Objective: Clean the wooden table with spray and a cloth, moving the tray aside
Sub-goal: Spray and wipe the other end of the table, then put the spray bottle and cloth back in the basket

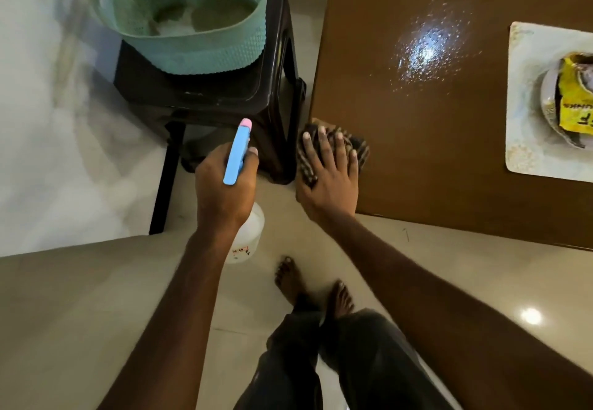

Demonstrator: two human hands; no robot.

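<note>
Plainly the spraying is done for this patch and the wiping is about to begin. A glistening patch of droplets (426,53) lies on the wooden table (417,159), toward its far side and well apart from the cloth. The left hand (224,188) is curled round the neck of the spray bottle (238,149) and holds it off the table's left edge, above the floor, with the pink nozzle pointing away. The right hand (330,181) lies flat with its fingers spread, pressing the striped cloth (361,151) onto the near left corner of the table. The next move probably calls for sliding the cloth away from the person and to the right, into the wet patch, with the palm kept flat so the cloth does not bunch. The tray (526,140) sits at the right side of the table and looks not yet moved, so the wood beneath it remains to be cleaned. The frame cuts the tray off at the right, leaving only part of a bowl (548,95) and a yellow packet (577,101) in view. Most of the bottle's pale body is hidden under the left wrist, and its label is too blurred to read. At the far left, a teal basket (179,34) stands on a dark stool (224,95); its contents are hard to make out.
</note>
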